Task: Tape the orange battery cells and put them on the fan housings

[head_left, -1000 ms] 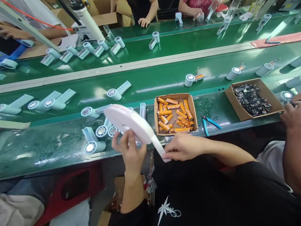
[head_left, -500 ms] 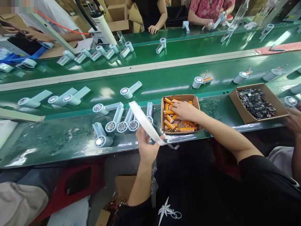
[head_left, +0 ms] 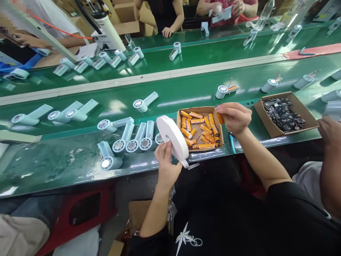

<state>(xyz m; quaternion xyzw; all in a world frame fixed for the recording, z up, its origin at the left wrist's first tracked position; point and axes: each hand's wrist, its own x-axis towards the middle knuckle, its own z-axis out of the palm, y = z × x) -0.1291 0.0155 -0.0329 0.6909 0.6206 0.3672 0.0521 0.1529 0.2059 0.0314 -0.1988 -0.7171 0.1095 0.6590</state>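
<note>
My left hand (head_left: 166,161) grips a white roll of tape (head_left: 172,137) upright over the table's near edge, with a short loose end hanging below it. My right hand (head_left: 234,116) is closed on an orange battery (head_left: 220,118) just above the right rim of the cardboard box of orange batteries (head_left: 199,127). Several pale blue fan housings (head_left: 133,137) lie left of the roll.
Blue cutters (head_left: 231,141) lie right of the battery box. A second cardboard box of dark circuit boards (head_left: 283,113) stands further right, by a co-worker's hand (head_left: 330,131). More fan housings ride the green conveyor (head_left: 186,92). Other people work across the belt.
My right hand let go of the tape end, reached into the battery box and came up to the right with one battery. The roll has turned upright in my left hand.
</note>
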